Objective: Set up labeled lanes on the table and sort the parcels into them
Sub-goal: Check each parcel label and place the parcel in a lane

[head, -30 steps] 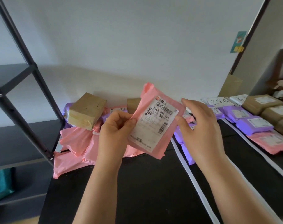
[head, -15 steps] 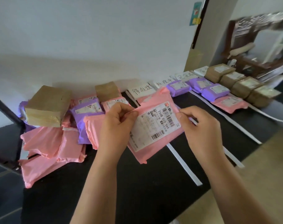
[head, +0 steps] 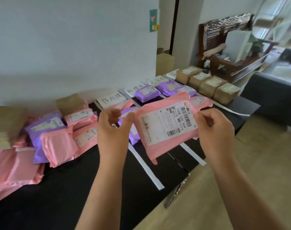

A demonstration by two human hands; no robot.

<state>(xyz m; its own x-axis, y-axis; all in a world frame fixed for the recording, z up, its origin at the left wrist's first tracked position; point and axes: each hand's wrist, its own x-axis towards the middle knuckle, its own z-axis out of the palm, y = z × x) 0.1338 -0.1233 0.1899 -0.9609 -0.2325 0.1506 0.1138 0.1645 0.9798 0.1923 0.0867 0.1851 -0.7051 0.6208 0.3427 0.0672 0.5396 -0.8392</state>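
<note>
- Right hand (head: 214, 128) pinches pink parcel (head: 159, 130) by its right edge, label up, above black table (head: 75, 188).
- Left hand (head: 111, 130) curled, thumb at parcel's left edge; grasp unclear.

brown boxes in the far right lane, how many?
4, in one row right of the purple parcels: farthest box, second box, third box, nearest box. Any behind them would be hidden.
</note>
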